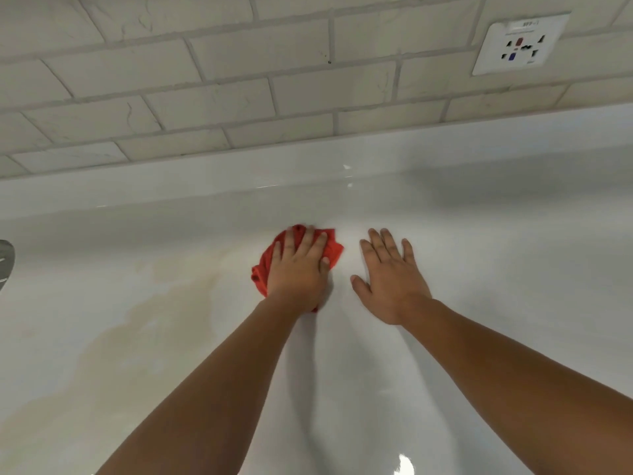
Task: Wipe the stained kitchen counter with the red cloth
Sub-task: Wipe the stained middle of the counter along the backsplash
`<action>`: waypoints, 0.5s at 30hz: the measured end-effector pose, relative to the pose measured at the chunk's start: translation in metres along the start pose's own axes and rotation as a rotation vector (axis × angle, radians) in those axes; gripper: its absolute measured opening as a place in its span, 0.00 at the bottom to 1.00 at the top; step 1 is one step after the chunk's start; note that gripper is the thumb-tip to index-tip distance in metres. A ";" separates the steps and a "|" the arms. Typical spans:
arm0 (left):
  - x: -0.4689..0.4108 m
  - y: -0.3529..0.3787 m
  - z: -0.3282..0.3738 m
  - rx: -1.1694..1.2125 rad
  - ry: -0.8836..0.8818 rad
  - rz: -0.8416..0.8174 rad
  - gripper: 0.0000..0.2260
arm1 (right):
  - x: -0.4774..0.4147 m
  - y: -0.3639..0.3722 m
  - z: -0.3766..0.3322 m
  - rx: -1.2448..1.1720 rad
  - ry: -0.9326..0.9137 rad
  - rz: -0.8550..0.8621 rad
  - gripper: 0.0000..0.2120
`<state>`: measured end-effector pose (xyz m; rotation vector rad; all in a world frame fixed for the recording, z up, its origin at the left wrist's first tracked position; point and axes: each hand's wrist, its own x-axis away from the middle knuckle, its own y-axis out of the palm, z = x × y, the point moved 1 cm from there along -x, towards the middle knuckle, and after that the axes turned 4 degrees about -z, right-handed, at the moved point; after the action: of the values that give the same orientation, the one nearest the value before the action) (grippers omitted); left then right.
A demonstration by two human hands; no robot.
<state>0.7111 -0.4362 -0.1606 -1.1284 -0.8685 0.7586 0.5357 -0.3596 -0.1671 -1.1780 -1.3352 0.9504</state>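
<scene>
Both forearms enter from the lower edge and reach forward over a glossy white counter [513,269]. A bright glare spot sits on the surface near the bottom edge, between the arms.

A pale brownish stain [164,310] runs diagonally across the left part of the counter, from the near left corner up toward the middle. Its far end stops just short of the cloth.

The left hand [298,269] lies palm down on a crumpled red cloth [335,250]. The fingers are straight and a little spread, pressing flat on the fabric. The thumb lies along the cloth's right edge. The cloth sits on the counter at mid-depth, near the centre of the view, and shows beyond the fingertips and to the left of the palm. Its far edge is blurred.

The right hand [390,279] rests flat on bare counter just beside the cloth, not touching it. Its fingers are extended and spread, with the thumb out to the left. It holds nothing.

At the left edge, a grey metal object [5,262] is cut off by the frame; what it is cannot be told.

Behind the hands the counter rises into a low white lip [308,159]. Above it stands a wall of off-white brick-pattern tiles [205,63]. A white wall socket [520,44] is mounted at the upper right.
</scene>
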 end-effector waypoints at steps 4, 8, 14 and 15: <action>0.043 0.004 -0.009 0.013 0.117 -0.025 0.28 | -0.002 -0.002 0.000 -0.026 0.010 0.000 0.35; 0.050 0.000 -0.053 0.061 0.041 0.052 0.30 | -0.013 -0.005 -0.006 -0.001 -0.033 0.028 0.35; -0.028 -0.015 -0.083 0.076 -0.236 0.068 0.26 | -0.047 -0.014 -0.014 -0.102 -0.047 0.045 0.33; -0.038 -0.017 -0.078 0.080 -0.257 0.066 0.26 | -0.051 -0.014 -0.014 -0.102 -0.048 0.042 0.33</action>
<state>0.7629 -0.5071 -0.1663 -1.0053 -1.0098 0.9999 0.5453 -0.4138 -0.1624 -1.2725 -1.4160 0.9550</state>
